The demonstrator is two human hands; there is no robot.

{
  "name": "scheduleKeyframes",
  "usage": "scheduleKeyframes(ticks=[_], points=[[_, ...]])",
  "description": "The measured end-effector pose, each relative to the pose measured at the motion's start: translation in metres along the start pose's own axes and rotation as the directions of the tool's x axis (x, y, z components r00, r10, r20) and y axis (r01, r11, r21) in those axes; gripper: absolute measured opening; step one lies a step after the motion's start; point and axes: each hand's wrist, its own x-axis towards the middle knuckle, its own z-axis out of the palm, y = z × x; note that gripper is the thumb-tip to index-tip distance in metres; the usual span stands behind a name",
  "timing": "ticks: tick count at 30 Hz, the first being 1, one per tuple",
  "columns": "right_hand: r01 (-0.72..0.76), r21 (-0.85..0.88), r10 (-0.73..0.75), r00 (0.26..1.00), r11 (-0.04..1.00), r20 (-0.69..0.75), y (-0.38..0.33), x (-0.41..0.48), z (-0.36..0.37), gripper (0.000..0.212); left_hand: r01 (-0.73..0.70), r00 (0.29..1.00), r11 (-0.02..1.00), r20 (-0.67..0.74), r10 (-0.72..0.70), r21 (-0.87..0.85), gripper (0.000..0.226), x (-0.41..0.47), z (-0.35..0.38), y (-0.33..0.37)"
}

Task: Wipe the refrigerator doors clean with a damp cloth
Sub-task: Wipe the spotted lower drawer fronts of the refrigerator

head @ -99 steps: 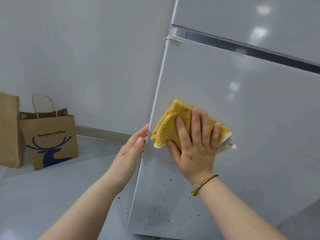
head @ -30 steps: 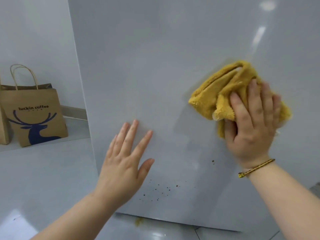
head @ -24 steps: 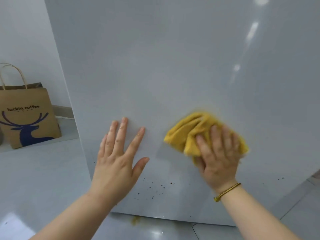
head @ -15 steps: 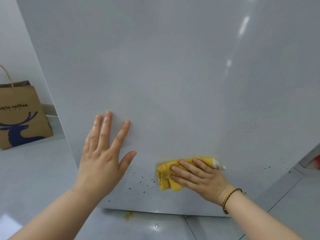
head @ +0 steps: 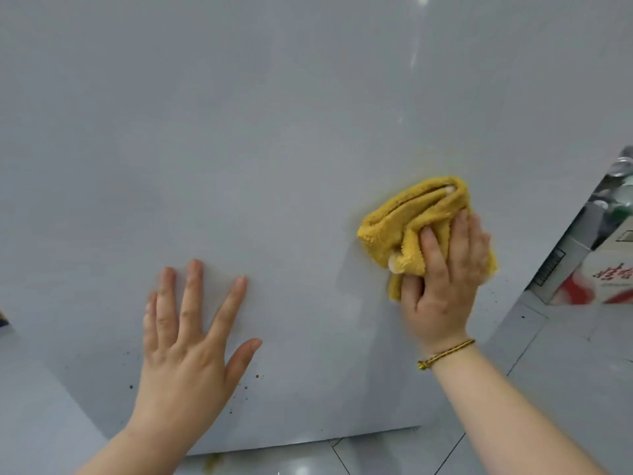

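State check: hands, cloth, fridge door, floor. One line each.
left hand: open, flat on the door
right hand: pressing the cloth to the door
yellow cloth: bunched
refrigerator door: dark specks near the bottom edge
floor: yellowish spot under the door

We see the refrigerator door [head: 274, 138] as a smooth, pale grey panel with a soft gloss that carries faint light reflections, flecked low down with small dark specks [head: 255, 376]. The cloth [head: 407, 228] looks like thick, nubbly mustard-yellow terry. The floor tiles [head: 565, 365] are smooth and shiny, and a thin braided cord bracelet [head: 445, 354] looks woven.
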Motion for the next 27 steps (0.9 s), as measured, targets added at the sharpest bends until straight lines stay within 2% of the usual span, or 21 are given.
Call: scheduleKeyframes(ticks=[1, 3, 5, 7, 9, 10, 11, 12, 14, 16, 18, 19, 21, 24, 26, 27], points=[[0.020, -0.009, -0.020, 0.999, 1.000, 0.034, -0.006, -0.021, 0.001, 0.044, 0.003, 1.000, 1.000, 0.004, -0.003, 0.016, 0.057, 0.000, 0.000, 0.000], [0.188, -0.022, -0.181, 0.968, 0.982, 0.172, -0.009, -0.063, -0.002, 0.050, 0.002, 1.000, 0.999, 0.005, -0.003, 0.046, 0.058, 0.001, 0.001, -0.001], [0.438, 0.005, -0.421, 0.860, 0.899, 0.288, 0.001, -0.092, -0.008, 0.051, 0.003, 1.000, 0.999, 0.004, -0.004, 0.054, 0.060, 0.000, 0.002, 0.000], [0.608, 0.021, -0.577, 0.742, 0.794, 0.341, 0.013, -0.099, -0.013, 0.053, 0.008, 1.000, 0.998, 0.007, -0.009, 0.062, 0.064, 0.000, 0.001, 0.002], [0.659, 0.021, -0.618, 0.692, 0.752, 0.374, 0.019, -0.089, -0.018, 0.055, 0.035, 0.999, 0.997, 0.013, -0.036, 0.069, 0.067, -0.001, -0.003, 0.005], [0.649, 0.008, -0.604, 0.704, 0.761, 0.374, 0.021, -0.081, -0.020, 0.054, 0.037, 0.999, 0.998, 0.008, -0.038, 0.054, 0.067, -0.001, -0.006, 0.008], [0.600, -0.015, -0.557, 0.752, 0.800, 0.353, 0.022, -0.070, -0.021, 0.051, 0.019, 1.000, 0.999, 0.000, -0.019, 0.035, 0.065, -0.001, -0.007, 0.012], [0.498, -0.039, -0.464, 0.830, 0.866, 0.310, 0.023, -0.057, -0.022, 0.045, -0.021, 1.000, 1.000, -0.010, 0.021, 0.018, 0.063, -0.001, -0.008, 0.016], [0.194, -0.061, -0.179, 0.964, 0.979, 0.197, 0.024, -0.027, -0.019, 0.034, -0.121, 0.992, 0.993, -0.018, 0.121, -0.011, 0.059, -0.002, -0.005, 0.026], [-0.044, -0.045, 0.049, 0.992, 0.998, 0.114, 0.023, -0.006, -0.016, 0.035, -0.159, 0.987, 0.987, 0.003, 0.159, -0.024, 0.058, -0.001, -0.001, 0.035], [-0.246, -0.008, 0.246, 0.968, 0.969, 0.057, 0.014, -0.007, -0.010, 0.038, -0.157, 0.987, 0.988, 0.034, 0.157, -0.004, 0.057, -0.001, 0.004, 0.039], [-0.380, 0.016, 0.380, 0.925, 0.925, 0.012, 0.009, -0.013, -0.008, 0.042, -0.159, 0.986, 0.987, 0.044, 0.159, 0.009, 0.056, -0.001, 0.005, 0.039], [-0.650, 0.079, 0.655, 0.752, 0.756, -0.073, -0.001, -0.031, -0.006, 0.050, -0.166, 0.985, 0.986, 0.055, 0.164, 0.025, 0.056, -0.001, 0.006, 0.036], [-0.915, 0.211, 0.939, 0.337, 0.345, -0.073, -0.009, -0.072, -0.007, 0.068, -0.188, 0.981, 0.981, 0.066, 0.185, 0.042, 0.057, -0.002, 0.008, 0.034], [-0.956, 0.282, 0.997, 0.082, 0.081, -0.006, -0.017, -0.094, -0.009, 0.075, -0.182, 0.981, 0.982, 0.072, 0.179, 0.042, 0.058, -0.002, 0.008, 0.035], [-0.953, 0.303, 1.000, -0.010, -0.011, 0.003, -0.019, -0.099, -0.010, 0.073, -0.177, 0.981, 0.983, 0.083, 0.173, 0.044, 0.060, -0.002, 0.008, 0.036]])
